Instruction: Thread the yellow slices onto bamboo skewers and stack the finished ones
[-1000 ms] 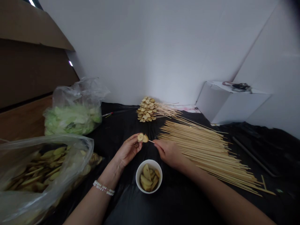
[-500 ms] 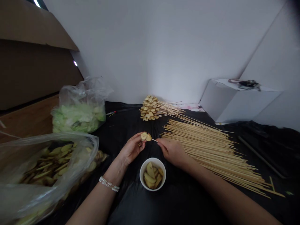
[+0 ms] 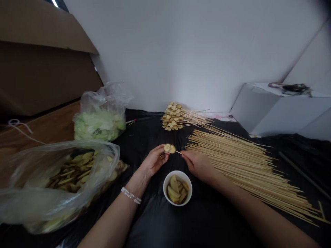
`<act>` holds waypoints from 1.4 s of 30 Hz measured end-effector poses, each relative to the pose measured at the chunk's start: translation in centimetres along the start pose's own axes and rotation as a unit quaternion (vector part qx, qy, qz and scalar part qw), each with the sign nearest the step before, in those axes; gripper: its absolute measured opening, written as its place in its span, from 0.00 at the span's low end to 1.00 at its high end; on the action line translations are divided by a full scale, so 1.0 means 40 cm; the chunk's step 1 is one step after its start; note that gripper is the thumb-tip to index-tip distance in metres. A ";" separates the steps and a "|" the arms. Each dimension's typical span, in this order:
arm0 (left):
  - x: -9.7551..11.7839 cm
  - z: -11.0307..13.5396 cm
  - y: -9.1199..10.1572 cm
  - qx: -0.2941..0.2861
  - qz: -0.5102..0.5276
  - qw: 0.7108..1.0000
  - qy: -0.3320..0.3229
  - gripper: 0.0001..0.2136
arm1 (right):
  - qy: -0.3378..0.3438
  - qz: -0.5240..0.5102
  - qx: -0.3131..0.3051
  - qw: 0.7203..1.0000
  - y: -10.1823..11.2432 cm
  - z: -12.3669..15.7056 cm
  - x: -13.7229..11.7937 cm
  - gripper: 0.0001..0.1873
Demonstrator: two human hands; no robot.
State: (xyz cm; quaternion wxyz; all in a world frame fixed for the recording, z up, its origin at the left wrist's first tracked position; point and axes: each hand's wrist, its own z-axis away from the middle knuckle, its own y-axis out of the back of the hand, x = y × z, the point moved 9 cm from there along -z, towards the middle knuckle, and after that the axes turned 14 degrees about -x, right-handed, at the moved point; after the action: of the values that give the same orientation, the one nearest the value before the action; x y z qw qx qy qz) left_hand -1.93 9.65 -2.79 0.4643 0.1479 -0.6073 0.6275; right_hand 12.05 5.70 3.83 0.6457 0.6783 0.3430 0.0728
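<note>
Slices sit pinched in the left hand, braced against the skewer, which the right hand grips near its tip for control.

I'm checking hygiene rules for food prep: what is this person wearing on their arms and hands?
No gloves and no sleeves in view: both forearms are bare. The left hand has a pale beaded bracelet at the wrist and perhaps a small ring. The right hand shows no jewellery.
</note>
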 end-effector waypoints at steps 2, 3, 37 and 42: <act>-0.001 0.000 0.004 0.008 0.000 1.000 0.000 0.07 | -0.002 0.002 -0.004 1.000 -0.003 0.000 0.003 0.15; -0.002 0.001 0.006 0.012 0.000 1.000 0.000 0.06 | -0.004 0.003 -0.006 1.000 -0.005 0.001 0.005 0.15; -0.002 0.002 0.001 0.009 -0.010 1.000 -0.001 0.08 | 0.008 0.001 0.016 1.000 -0.006 0.001 0.009 0.15; -0.002 0.003 0.002 0.013 -0.006 1.000 -0.001 0.08 | 0.014 0.000 0.016 1.000 -0.003 0.001 0.004 0.15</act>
State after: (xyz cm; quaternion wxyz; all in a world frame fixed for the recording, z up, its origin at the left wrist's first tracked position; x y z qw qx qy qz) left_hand -2.00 9.51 -2.87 0.4656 0.1584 -0.5982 0.6326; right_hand 12.16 5.75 3.65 0.6302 0.6875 0.3525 0.0770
